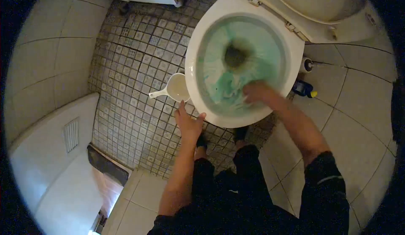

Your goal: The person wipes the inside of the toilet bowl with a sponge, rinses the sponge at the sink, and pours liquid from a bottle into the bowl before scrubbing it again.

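The white toilet bowl (197,83) stands in front of me, its inside coated with blue-green liquid and some foam. My right hand (257,92) reaches into the bowl near its front right wall. It is smeared by motion, and I cannot tell whether something is in its fingers. Close to the front left of the rim, my left hand (189,123) has its fingers apart, with the thumb right at the rim's outer edge. Just beyond those fingertips, a white dipper (177,87) sits beside the bowl, its handle pointing left.
The raised toilet seat and lid (320,1) lean back at the upper right. A dark blue bottle with a yellow cap (303,88) stands right of the bowl, near another small container (307,64). Small patterned tiles (135,83) cover the floor; a white door (59,150) is at left.
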A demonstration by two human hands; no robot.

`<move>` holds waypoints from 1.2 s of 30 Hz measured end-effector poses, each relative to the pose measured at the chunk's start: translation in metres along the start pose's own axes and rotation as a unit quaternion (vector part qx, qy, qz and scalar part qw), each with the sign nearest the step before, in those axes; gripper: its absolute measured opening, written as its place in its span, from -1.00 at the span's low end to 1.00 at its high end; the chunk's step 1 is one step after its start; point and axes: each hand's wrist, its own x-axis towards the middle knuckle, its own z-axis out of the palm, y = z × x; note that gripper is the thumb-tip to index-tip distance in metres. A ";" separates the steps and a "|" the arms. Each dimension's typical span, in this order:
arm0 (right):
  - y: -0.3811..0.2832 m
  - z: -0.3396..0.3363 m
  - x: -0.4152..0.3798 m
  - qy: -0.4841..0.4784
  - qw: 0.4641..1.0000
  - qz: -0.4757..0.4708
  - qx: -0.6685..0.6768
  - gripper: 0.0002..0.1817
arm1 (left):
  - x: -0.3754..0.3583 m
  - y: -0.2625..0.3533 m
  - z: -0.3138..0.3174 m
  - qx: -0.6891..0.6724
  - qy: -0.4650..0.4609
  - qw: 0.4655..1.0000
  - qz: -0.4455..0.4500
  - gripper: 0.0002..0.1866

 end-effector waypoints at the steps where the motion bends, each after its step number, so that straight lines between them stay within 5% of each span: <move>1: 0.012 -0.008 -0.002 -0.101 0.987 0.076 -0.099 -0.58 | -0.001 -0.001 -0.001 0.012 0.005 0.999 0.035 -0.11; 5: -0.039 -0.006 0.002 -0.047 0.980 0.060 -0.185 -0.61 | -0.003 0.003 0.001 0.003 -0.006 1.000 -0.023 -0.12; 7: -0.075 -0.018 0.002 -0.092 0.995 -0.024 -0.005 -0.62 | -0.005 0.010 -0.002 -0.011 -0.009 1.000 -0.025 -0.12; 11: -0.006 -0.001 -0.007 -0.049 0.997 -0.029 -0.049 -0.62 | -0.003 0.007 -0.004 -0.005 -0.007 1.000 -0.026 -0.11; 13: -0.010 -0.047 -0.014 -0.231 0.945 0.141 -0.184 -0.58 | -0.002 0.009 -0.004 0.006 -0.007 1.000 -0.023 -0.11; 14: -0.013 -0.033 -0.009 -0.233 0.944 0.143 -0.186 -0.58 | -0.003 0.010 -0.003 0.003 -0.008 1.000 -0.023 -0.11; 16: -0.028 -0.003 0.008 -0.171 0.983 -0.015 -0.058 -0.58 | -0.004 0.012 -0.001 -0.011 -0.008 0.999 -0.053 -0.10; 19: -0.049 -0.018 0.001 -0.153 0.988 0.007 -0.035 -0.60 | -0.005 0.010 0.001 -0.003 0.002 0.999 -0.042 -0.11; 21: -0.032 -0.041 -0.014 -0.177 0.966 0.122 -0.146 -0.64 | -0.003 0.010 -0.002 0.001 0.004 1.000 -0.030 -0.10; 23: 0.028 -0.025 -0.009 -0.075 0.952 0.209 -0.213 -0.65 | -0.003 0.010 -0.001 0.002 0.006 1.000 -0.021 -0.08; 26: 0.046 0.027 0.009 0.003 0.953 0.196 -0.231 -0.65 | -0.004 0.009 0.003 -0.005 0.002 0.999 -0.053 -0.08; 29: -0.034 0.002 -0.005 -0.039 0.989 0.076 -0.123 -0.65 | -0.004 0.012 0.001 -0.012 0.005 0.998 -0.066 -0.09; 31: -0.029 0.008 -0.010 0.066 0.996 0.017 -0.058 -0.78 | -0.005 0.012 0.001 -0.002 0.022 0.999 -0.029 -0.10; 33: 0.023 -0.006 0.002 0.014 0.961 0.191 -0.201 -0.79 | -0.004 0.009 0.003 -0.019 0.023 0.999 -0.028 -0.10; 36: 0.052 -0.028 0.008 0.094 0.928 0.264 -0.244 -0.72 | -0.003 0.012 0.002 -0.036 0.008 0.998 -0.042 -0.10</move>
